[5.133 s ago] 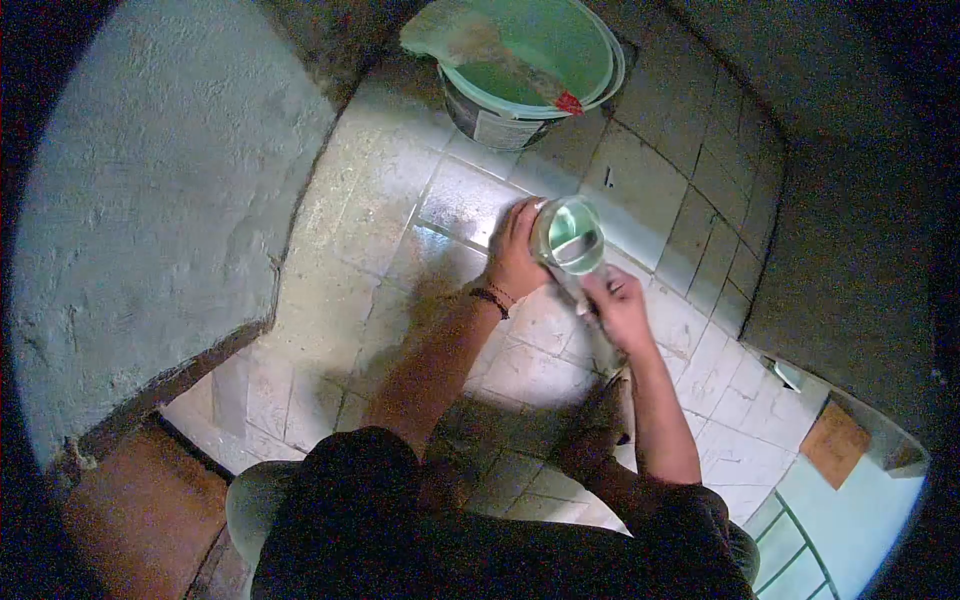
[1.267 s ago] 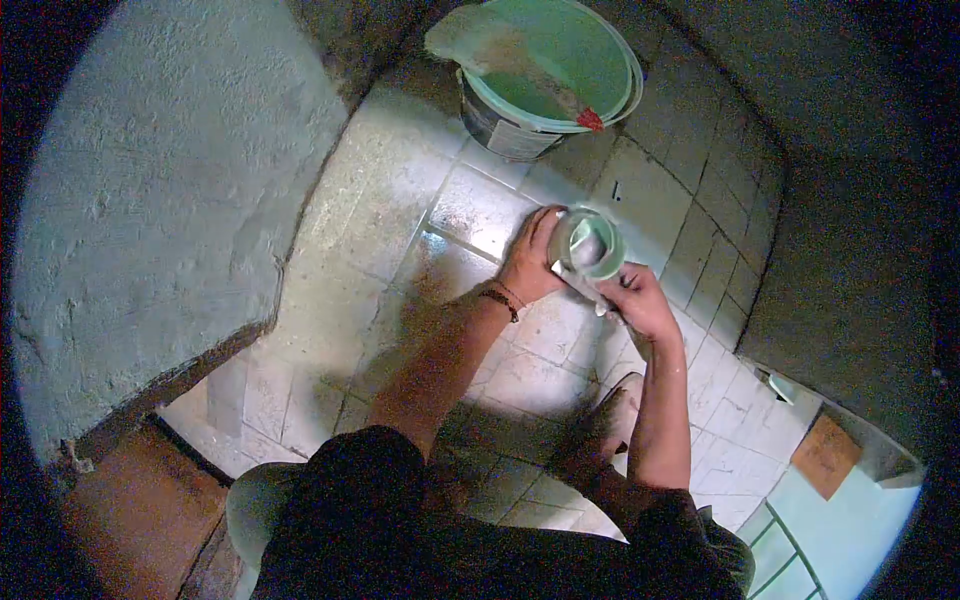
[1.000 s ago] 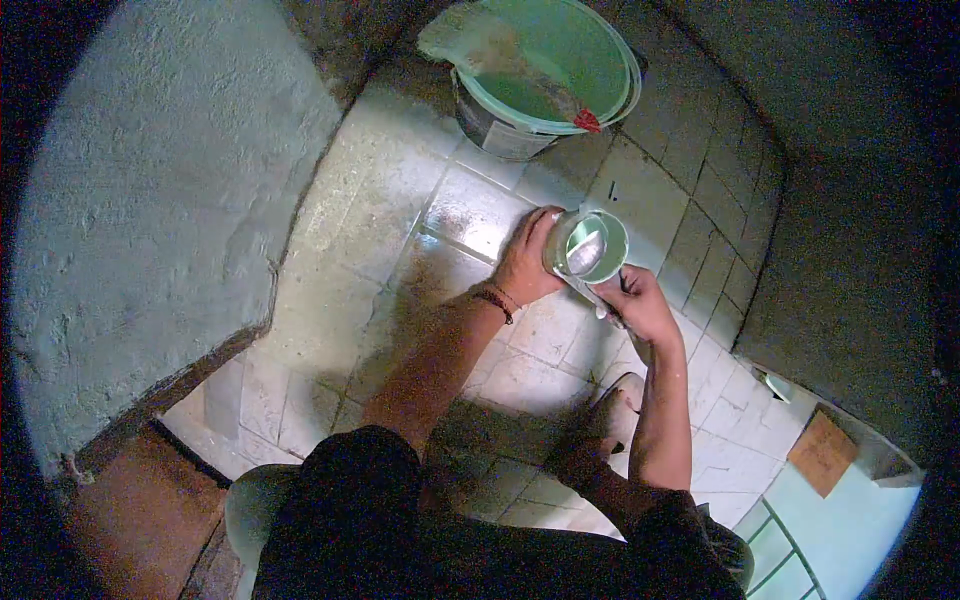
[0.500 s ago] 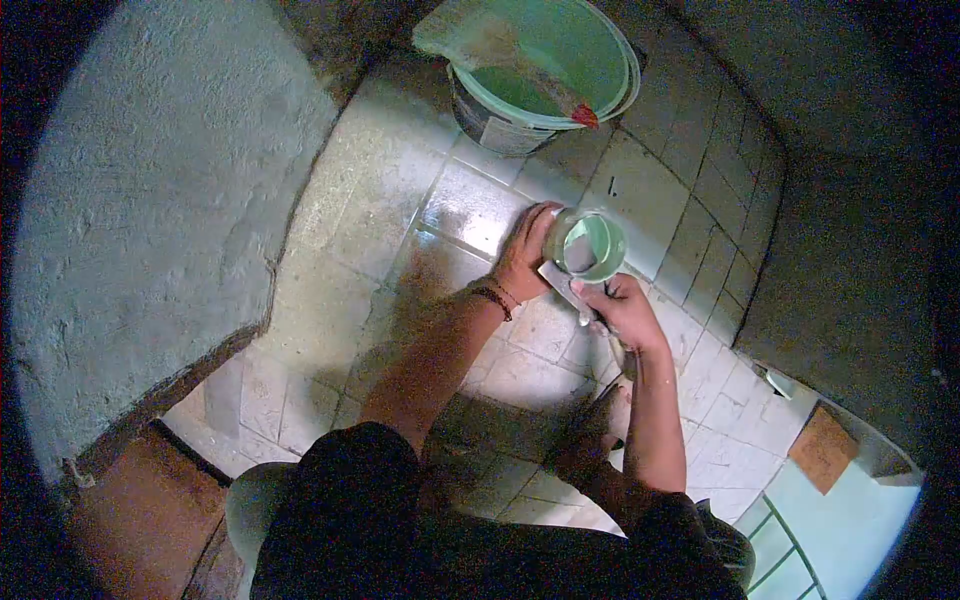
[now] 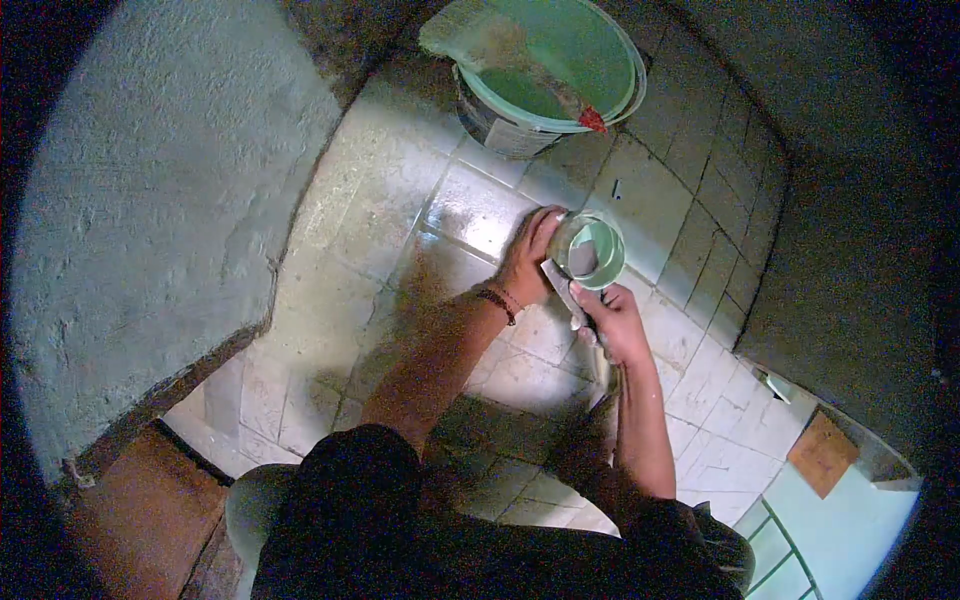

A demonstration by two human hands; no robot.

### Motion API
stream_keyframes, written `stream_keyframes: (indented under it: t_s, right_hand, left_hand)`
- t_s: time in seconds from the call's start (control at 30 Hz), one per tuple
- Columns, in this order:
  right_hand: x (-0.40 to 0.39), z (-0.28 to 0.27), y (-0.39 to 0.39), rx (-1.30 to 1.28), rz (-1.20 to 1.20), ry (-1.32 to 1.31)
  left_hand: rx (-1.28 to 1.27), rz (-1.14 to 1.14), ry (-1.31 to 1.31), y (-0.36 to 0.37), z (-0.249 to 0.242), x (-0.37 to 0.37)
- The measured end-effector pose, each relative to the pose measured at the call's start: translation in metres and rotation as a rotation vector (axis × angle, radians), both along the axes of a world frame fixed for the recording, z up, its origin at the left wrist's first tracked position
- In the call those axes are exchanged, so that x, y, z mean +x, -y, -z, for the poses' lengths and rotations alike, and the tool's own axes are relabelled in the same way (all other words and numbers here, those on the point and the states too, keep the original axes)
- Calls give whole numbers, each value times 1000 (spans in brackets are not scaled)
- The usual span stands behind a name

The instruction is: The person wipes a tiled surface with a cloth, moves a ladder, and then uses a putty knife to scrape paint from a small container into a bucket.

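Note:
My left hand (image 5: 528,258) is wrapped round the left side of a small round container (image 5: 609,262), whose inside is pale green with a grey patch. A beaded bracelet circles my left wrist. Just below the container, my right hand (image 5: 610,322) grips a scraper (image 5: 561,291) with a flat, light blade. The blade lies close to the container's lower left rim; whether they touch is hard to tell. The scraper's handle is mostly hidden by my right fingers.
A large bucket (image 5: 520,138) stands beyond my hands, with a wide brush (image 5: 500,48) across its top. Tiled floor (image 5: 380,215) lies beneath. A rough wall (image 5: 160,170) rises at left. A brown square piece (image 5: 823,451) is at lower right.
My right hand and forearm have shifted slightly left and down, and the scraper has turned a little steeper. My left hand still holds the container.

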State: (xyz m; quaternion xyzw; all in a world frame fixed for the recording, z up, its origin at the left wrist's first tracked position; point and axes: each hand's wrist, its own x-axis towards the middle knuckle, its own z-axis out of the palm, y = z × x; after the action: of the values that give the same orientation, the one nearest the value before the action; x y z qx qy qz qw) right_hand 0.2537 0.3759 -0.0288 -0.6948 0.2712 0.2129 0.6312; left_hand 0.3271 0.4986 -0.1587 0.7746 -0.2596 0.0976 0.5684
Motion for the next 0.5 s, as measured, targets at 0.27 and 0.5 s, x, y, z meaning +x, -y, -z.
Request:
stream_keyframes:
  t_s: [0.27, 0.5]
  right_hand:
    - [-17, 5, -33, -52, 121, 48]
    - [-23, 11, -51, -24, 285, 55]
  left_hand:
    - [-82, -24, 40, 2, 0, -2]
    - [-230, 75, -212, 6, -1, -11]
